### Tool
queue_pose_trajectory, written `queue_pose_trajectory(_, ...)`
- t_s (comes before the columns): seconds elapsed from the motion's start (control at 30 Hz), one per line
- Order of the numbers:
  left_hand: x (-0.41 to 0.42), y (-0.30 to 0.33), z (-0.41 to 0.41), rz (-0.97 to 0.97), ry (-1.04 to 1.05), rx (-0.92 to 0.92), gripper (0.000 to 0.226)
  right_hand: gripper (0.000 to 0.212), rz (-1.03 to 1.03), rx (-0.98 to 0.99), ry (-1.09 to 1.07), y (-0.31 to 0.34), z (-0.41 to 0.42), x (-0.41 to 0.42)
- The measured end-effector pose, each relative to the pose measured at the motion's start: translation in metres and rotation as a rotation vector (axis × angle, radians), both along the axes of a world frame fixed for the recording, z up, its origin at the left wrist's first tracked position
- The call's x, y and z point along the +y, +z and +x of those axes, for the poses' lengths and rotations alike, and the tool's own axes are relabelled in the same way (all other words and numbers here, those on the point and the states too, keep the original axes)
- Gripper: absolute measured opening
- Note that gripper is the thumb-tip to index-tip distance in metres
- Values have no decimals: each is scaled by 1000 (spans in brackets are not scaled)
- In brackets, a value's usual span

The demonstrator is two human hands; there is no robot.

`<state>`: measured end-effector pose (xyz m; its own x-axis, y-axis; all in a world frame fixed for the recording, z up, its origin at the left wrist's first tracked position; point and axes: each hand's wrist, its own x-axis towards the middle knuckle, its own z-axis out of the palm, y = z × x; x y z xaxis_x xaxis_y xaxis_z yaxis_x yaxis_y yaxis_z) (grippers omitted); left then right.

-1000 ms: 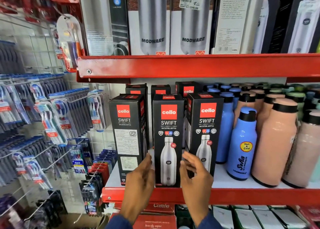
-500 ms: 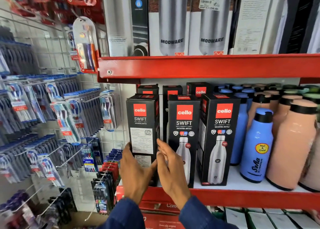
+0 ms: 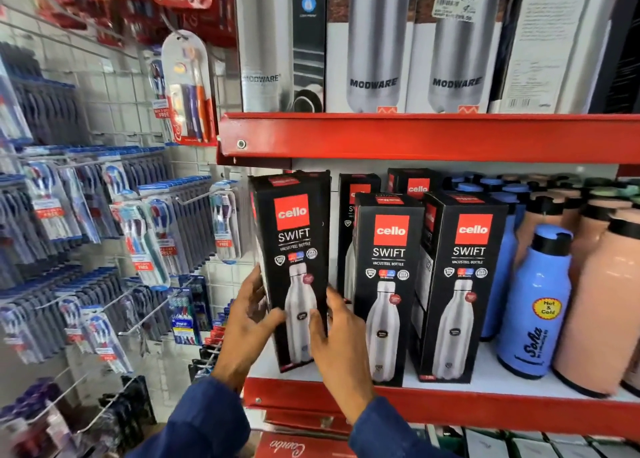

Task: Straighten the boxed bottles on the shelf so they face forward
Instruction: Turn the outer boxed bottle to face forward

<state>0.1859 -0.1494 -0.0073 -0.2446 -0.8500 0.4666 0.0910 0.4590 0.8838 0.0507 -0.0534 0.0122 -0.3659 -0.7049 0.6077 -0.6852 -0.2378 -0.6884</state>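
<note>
Three black "cello SWIFT" bottle boxes stand in the front row on the white shelf (image 3: 485, 381) with its red lip. The left box (image 3: 294, 236) shows its front face with the bottle picture and leans slightly. My left hand (image 3: 251, 314) grips its left side and my right hand (image 3: 334, 336) presses its lower right edge. The middle box (image 3: 389, 284) and the right box (image 3: 467, 284) stand upright, fronts facing me. More of these boxes (image 3: 414, 182) stand behind them.
Blue (image 3: 535, 305) and peach bottles (image 3: 602, 305) crowd the shelf's right side. The red upper shelf (image 3: 415, 135) carries Modware boxes (image 3: 374, 42) just above. Toothbrush packs (image 3: 149, 243) hang on wire hooks to the left. Boxes sit on the shelf below.
Both hands went from the middle box to the left box. That box, which showed its printed side panel, has been turned so its front faces out.
</note>
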Motion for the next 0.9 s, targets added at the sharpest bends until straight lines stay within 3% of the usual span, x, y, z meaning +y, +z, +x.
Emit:
queue_pose_trajectory(0.3, -10, -20, -3, 63, -111, -77, 56, 42, 45, -50, -22, -17, 3, -9)
queue_pose_trajectory(0.43, -13, -33, -6, 52, -94, -137, 58, 46, 74, -53, -26, -25, 2, -7)
queue_pose_trajectory(0.7, 4, -57, -9, -103, 182, -301, 46, 52, 243, -67, -43, -59, 4, 1)
queue_pose_trajectory(0.9, 12, -67, -11, -97, 309, -353, 41, 51, 323, -60, -49, -65, 4, 3)
